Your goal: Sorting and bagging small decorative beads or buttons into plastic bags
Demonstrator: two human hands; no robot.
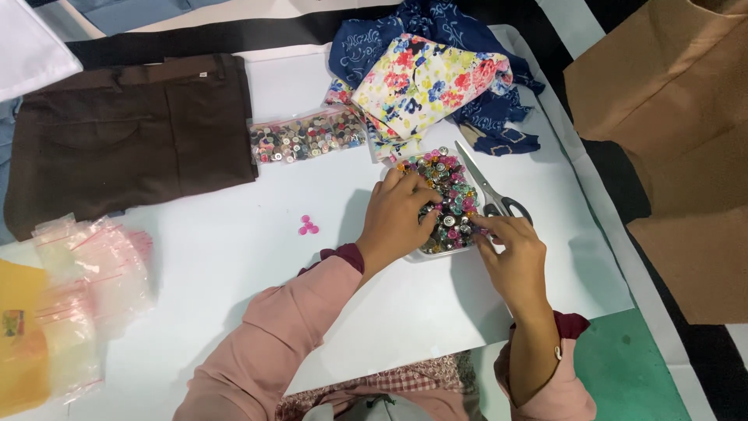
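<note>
A clear bag of mixed coloured buttons [449, 195] lies on the white table sheet [234, 257]. My left hand [399, 218] rests on its left side with the fingers dug into the buttons. My right hand [510, 257] pinches at the bag's lower right edge; whether a button sits between its fingertips I cannot tell. Scissors [491, 195] with grey handles lie just right of the bag, touching my right hand's far side. Three pink buttons [308, 227] sit loose on the sheet to the left.
A second bag of buttons [308, 136] lies behind, beside folded brown trousers [125, 132]. Floral and blue fabric [428, 74] is heaped at the back. Empty clear bags [86, 273] and a yellow item lie far left. Brown cloth [678, 140] covers the right.
</note>
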